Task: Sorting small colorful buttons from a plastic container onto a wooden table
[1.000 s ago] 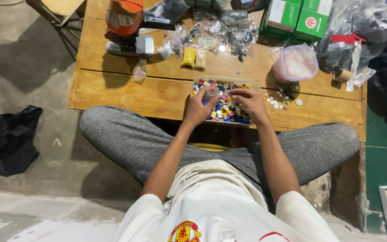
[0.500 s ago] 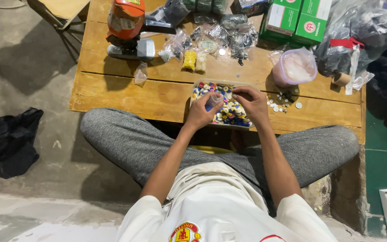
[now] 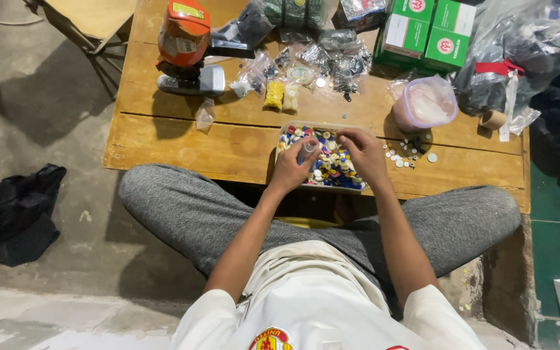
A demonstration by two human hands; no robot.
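Left hand (image 3: 291, 170): over the near-left part of the tray, fingers curled shut around a small clear vial (image 3: 306, 151), held roughly upright.
Right hand (image 3: 362, 154): over the tray's right half, thumb and forefinger pinched together near its far edge; what they pinch is too small to tell.
Tray (image 3: 282, 139): shallow, pale, at the near edge of the wooden tabletop (image 3: 189, 146), roughly mid-width, full of small buttons (image 3: 336, 170) in blue, yellow, white and red.
Loose white buttons (image 3: 406, 155): scattered on the tabletop just right of the tray.
Pink tub (image 3: 424, 104): beyond the loose buttons, wrapped in clear plastic.
Small clear bags (image 3: 280, 94): beyond the tray toward the far edge, 2 of them with yellow contents.
Orange tool (image 3: 184, 40): far-left part of the tabletop, on a grey base.
2 green boxes (image 3: 430, 34): far edge, right of centre.
Tape roll (image 3: 492, 119): near the right edge.
Black cloth (image 3: 17, 210): on the concrete floor, well left of the tabletop.
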